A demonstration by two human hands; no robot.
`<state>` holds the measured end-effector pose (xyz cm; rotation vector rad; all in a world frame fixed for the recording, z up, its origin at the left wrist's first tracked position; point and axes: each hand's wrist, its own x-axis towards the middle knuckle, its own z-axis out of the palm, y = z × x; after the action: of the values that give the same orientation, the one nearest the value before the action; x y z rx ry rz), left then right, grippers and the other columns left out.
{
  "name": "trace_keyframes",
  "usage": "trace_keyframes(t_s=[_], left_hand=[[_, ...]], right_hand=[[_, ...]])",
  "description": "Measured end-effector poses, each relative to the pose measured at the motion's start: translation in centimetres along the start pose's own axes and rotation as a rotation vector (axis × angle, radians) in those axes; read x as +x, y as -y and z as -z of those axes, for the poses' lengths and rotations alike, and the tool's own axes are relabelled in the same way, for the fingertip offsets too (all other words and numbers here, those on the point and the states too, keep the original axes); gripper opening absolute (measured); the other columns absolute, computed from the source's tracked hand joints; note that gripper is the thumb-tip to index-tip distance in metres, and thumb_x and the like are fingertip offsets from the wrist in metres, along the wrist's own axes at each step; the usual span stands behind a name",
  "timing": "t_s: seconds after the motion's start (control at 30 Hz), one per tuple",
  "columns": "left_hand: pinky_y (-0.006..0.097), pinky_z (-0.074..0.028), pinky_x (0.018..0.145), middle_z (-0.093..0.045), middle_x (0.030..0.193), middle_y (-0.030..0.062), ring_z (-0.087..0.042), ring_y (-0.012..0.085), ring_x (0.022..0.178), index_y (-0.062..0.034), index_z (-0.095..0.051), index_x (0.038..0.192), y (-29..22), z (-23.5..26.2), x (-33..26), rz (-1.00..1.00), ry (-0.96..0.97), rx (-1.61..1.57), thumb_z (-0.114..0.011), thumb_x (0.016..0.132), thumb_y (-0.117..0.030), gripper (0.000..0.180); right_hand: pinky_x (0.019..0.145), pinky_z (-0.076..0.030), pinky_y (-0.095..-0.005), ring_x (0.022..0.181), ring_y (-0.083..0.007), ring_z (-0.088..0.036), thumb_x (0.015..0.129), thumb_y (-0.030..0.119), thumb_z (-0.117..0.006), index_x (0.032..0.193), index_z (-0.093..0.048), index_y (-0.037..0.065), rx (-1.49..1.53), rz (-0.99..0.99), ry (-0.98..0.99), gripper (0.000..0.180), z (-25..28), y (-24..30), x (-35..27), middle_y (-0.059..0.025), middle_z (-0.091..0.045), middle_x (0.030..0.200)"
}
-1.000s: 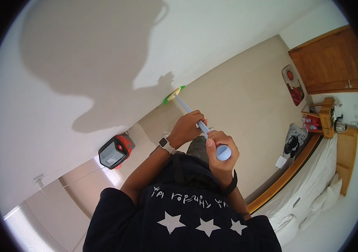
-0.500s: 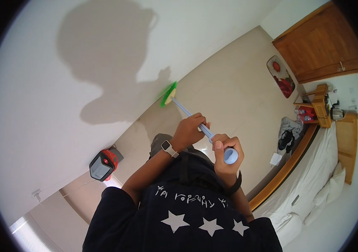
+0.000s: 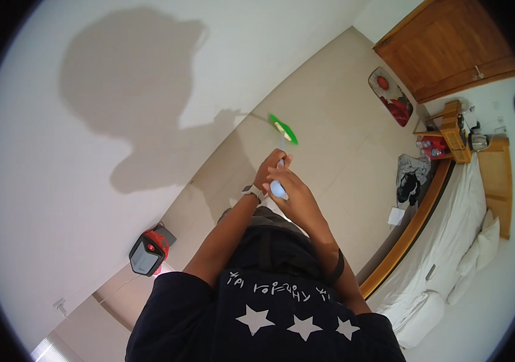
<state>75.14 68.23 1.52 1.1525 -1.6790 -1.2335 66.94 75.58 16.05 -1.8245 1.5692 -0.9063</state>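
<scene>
A broom (image 3: 290,133) with green bristles and a pale blue handle reaches out from my hands, its head over the tiled floor a little way from the white wall. My left hand (image 3: 266,171), with a watch on the wrist, is wrapped round the handle on the side toward the broom head. Closer to me, my right hand (image 3: 298,196) grips the handle beside its rounded blue end (image 3: 278,189). The two hands are close together, and they hide much of the handle.
A red and black appliance (image 3: 149,252) stands by the wall at left, its cord running toward a socket. At right lies a bed (image 3: 447,253) with white sheets, clothes (image 3: 410,181) near its wooden frame. Farther off are a patterned mat (image 3: 391,96) and a wooden door (image 3: 447,51).
The broom head has swung right, away from the wall's base. My right hand has moved left and forward, closer to my left hand, and the handle now points more straight ahead.
</scene>
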Motion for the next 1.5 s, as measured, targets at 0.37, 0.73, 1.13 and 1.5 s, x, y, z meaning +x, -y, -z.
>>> trace_keyframes(t_s=[0.37,0.73,1.13,1.5], left_hand=[[0.043,-0.046,0.072,-0.061,0.089,0.0141,-0.057,0.0357,0.081,-0.0028,-0.058,0.084,4.3,10.1,-6.9,0.100,-0.098,0.175,-0.061,0.094,-0.026,0.025],[0.044,-0.045,0.069,-0.056,0.079,0.0167,-0.057,0.0367,0.076,-0.0012,-0.053,0.078,4.0,18.0,-14.1,0.169,-0.050,0.129,-0.058,0.095,-0.027,0.031],[0.043,-0.047,0.072,-0.055,0.084,0.0163,-0.057,0.0374,0.083,-0.0010,-0.056,0.082,-1.5,21.9,-20.4,-0.036,0.055,0.188,-0.061,0.092,-0.020,0.022],[0.048,-0.043,0.063,-0.054,0.071,0.0175,-0.054,0.0394,0.069,-0.0007,-0.054,0.071,-3.1,20.4,-22.9,-0.014,0.032,0.118,-0.057,0.095,-0.022,0.032]], right_hand=[[0.094,-0.051,-0.0414,0.117,-0.0382,-0.059,0.092,0.017,-0.067,0.105,-0.059,0.001,0.140,0.088,0.208,0.022,-7.8,4.3,-0.2,-0.0197,-0.063,0.124],[0.090,-0.052,-0.0382,0.110,-0.0341,-0.065,0.095,0.018,-0.065,0.104,-0.060,0.000,0.221,0.114,0.311,0.021,-11.5,11.7,-0.7,-0.0180,-0.069,0.110],[0.081,-0.054,-0.0343,0.086,-0.0230,-0.069,0.092,0.007,-0.062,0.091,-0.060,-0.001,0.373,0.297,0.248,0.008,-11.0,18.1,-4.5,-0.0140,-0.070,0.092],[0.053,-0.039,-0.0369,0.056,-0.0262,-0.047,0.085,-0.003,-0.065,0.068,-0.048,0.000,0.358,0.338,0.314,0.024,-12.2,22.1,-8.5,-0.0103,-0.047,0.062]])
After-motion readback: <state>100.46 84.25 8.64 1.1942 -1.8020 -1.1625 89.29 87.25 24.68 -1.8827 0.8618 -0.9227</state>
